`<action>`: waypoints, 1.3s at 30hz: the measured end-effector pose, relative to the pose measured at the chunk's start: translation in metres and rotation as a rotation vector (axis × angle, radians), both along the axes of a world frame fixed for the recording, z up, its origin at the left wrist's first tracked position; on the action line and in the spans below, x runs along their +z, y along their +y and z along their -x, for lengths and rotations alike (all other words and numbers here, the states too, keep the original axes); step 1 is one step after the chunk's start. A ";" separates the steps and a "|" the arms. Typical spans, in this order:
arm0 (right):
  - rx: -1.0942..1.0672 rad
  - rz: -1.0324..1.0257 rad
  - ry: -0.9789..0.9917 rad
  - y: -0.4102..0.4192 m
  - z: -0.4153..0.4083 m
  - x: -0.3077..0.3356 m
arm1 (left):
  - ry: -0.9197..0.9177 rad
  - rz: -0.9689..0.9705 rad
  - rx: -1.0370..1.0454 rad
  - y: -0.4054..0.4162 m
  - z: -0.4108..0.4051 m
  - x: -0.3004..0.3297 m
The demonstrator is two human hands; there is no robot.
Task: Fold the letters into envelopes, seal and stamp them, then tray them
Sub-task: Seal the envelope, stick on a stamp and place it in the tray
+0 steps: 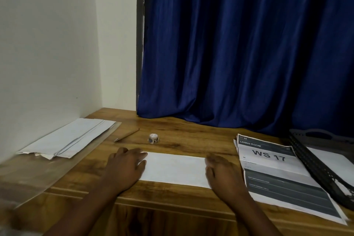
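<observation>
A folded white letter lies flat on the wooden desk in front of me. My left hand rests palm down on its left end, and my right hand presses flat on its right end. A stack of white envelopes sits at the left on a clear plastic sleeve. A small roll of stamps stands behind the letter. Printed letters with dark bands, reading "WS 17", lie at the right. A dark mesh tray at the far right holds a white sheet.
A pen lies between the envelopes and the stamp roll. A blue curtain hangs down to the desk's back edge. A white wall closes off the left side. The desk's front edge runs just below my wrists.
</observation>
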State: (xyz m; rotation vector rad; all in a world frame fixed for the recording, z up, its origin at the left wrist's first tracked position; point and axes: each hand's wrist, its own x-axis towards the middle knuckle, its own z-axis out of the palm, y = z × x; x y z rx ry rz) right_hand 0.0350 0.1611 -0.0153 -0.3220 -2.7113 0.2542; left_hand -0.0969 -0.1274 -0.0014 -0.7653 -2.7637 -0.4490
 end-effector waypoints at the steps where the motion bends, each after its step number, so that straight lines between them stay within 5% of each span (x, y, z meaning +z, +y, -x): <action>1: 0.038 -0.003 -0.129 -0.002 -0.002 0.002 | 0.010 -0.007 0.000 0.000 0.000 -0.001; 5: 0.072 0.017 -0.390 -0.006 -0.006 0.011 | 0.024 -0.029 -0.002 0.000 -0.003 -0.002; 11: 0.065 0.020 -0.409 -0.007 -0.006 0.013 | -0.001 -0.070 -0.012 -0.002 -0.002 -0.002; 20: 0.084 0.040 -0.403 -0.003 -0.004 0.012 | -0.277 -0.314 0.064 0.015 0.040 0.028; 30: 0.075 0.053 -0.469 -0.007 0.000 0.020 | -0.169 -0.112 0.285 0.078 0.084 0.025; 36: 0.073 0.055 -0.474 -0.005 0.002 0.021 | -0.218 -0.282 0.243 0.074 0.088 0.016; 39: 0.069 0.063 -0.462 -0.005 0.002 0.021 | -0.344 -0.542 0.068 0.070 0.076 0.022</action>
